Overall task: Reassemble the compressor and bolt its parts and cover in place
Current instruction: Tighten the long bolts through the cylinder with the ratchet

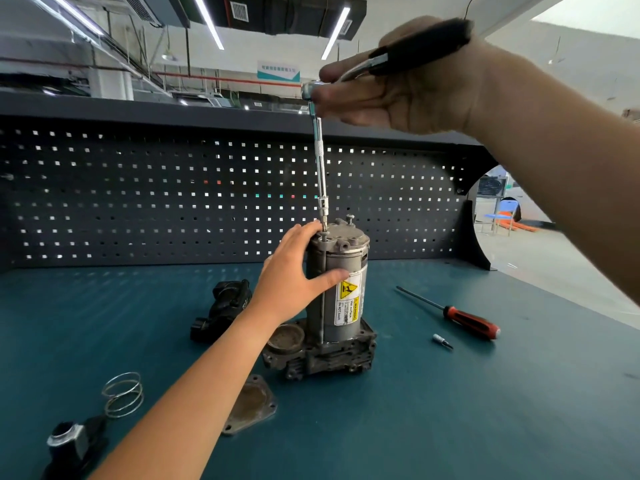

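Left hand (294, 271) wraps the upright compressor (337, 289), steadying it. Right hand (408, 88) grips a ratchet (381, 60); keep its extension (320, 168) vertical on the top bolt (324, 233).

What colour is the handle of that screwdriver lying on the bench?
Red and black; the screwdriver shows clearly in the head view.

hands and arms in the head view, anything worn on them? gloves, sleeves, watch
Nothing worn shows. The left hand and the right hand are both bare, without gloves, rings or a watch. Both forearms are bare as far as the frame shows them, with no sleeve edge in view.
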`<state>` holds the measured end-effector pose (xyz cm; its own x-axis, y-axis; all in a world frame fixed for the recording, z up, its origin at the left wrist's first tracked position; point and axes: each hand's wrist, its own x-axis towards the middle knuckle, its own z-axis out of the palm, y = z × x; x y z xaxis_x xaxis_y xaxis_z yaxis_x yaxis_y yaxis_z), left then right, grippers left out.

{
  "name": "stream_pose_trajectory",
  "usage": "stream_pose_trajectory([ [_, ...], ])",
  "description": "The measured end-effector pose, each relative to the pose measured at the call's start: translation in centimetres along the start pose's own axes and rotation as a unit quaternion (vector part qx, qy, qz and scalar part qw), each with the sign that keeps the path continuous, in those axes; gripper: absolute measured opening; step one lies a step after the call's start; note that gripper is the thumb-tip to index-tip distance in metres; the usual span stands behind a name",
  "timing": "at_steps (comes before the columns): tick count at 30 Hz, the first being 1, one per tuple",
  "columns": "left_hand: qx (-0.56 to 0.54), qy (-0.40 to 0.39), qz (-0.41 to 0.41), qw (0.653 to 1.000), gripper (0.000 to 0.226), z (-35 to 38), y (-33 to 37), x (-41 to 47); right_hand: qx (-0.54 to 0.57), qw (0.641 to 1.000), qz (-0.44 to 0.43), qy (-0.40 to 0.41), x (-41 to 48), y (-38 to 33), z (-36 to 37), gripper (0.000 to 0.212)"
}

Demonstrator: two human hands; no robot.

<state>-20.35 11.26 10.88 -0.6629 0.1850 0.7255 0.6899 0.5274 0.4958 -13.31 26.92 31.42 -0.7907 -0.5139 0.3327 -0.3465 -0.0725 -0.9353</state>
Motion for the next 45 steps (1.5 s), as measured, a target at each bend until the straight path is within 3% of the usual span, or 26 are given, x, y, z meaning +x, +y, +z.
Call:
stream_pose_trajectory([
  [4,0.001,0.001,0.004,1.000,0.075,0.0,-0.1,0.0,-0.079,0.996,-0.022,-0.017,0.3,0.6,-0.1,0.027],
  [8,0.002,0.006,0.007,1.000,0.075,0.1,-0.2,0.1,-0.157,0.984,-0.077,-0.016,0.4,1.1,0.0,0.032],
  [9,0.003,0.007,0.009,1.000,0.075,0.1,-0.2,0.1,-0.206,0.972,-0.111,0.013,0.6,1.5,0.2,0.024],
  [11,0.005,0.009,0.013,1.000,0.074,0.2,-0.2,0.1,-0.352,0.907,-0.206,0.101,0.7,2.2,0.8,0.003],
  [13,0.005,0.008,0.012,1.000,0.075,0.2,-0.3,0.1,-0.440,0.841,-0.269,0.163,1.0,3.1,1.0,0.018],
  [16,0.006,0.009,0.014,1.000,0.075,0.2,-0.3,0.1,-0.456,0.821,-0.295,0.176,1.5,4.1,1.4,0.015],
  [21,0.006,0.008,0.010,1.000,0.075,0.2,-0.2,0.1,-0.389,0.865,-0.291,0.129,2.5,6.0,2.5,0.004],
  [26,0.008,0.002,0.002,1.000,0.076,0.0,0.0,0.0,-0.406,0.837,-0.324,0.173,4.0,7.8,3.9,0.049],
  [28,0.012,0.000,-0.007,1.000,0.076,0.0,-0.1,0.0,-0.377,0.844,-0.324,0.202,4.2,9.0,4.3,0.058],
  [30,0.011,0.003,-0.007,1.000,0.076,0.1,-0.2,0.1,-0.307,0.876,-0.297,0.223,4.4,9.7,4.1,0.054],
  [33,0.012,0.006,-0.009,1.000,0.078,0.2,-0.1,0.0,-0.226,0.920,-0.247,0.205,4.6,10.6,3.5,0.022],
  [36,0.024,-0.002,-0.031,0.999,0.081,0.2,-0.2,0.1,-0.132,0.951,-0.198,0.197,4.7,12.5,3.6,0.042],
  [40,0.015,-0.006,-0.038,0.999,0.081,0.1,0.0,0.1,0.016,0.970,-0.167,0.179,4.9,13.3,3.5,0.047],
  [45,0.006,-0.006,-0.019,1.000,0.077,0.1,-0.1,0.0,0.035,0.981,-0.136,0.134,4.8,13.4,2.8,0.051],
])
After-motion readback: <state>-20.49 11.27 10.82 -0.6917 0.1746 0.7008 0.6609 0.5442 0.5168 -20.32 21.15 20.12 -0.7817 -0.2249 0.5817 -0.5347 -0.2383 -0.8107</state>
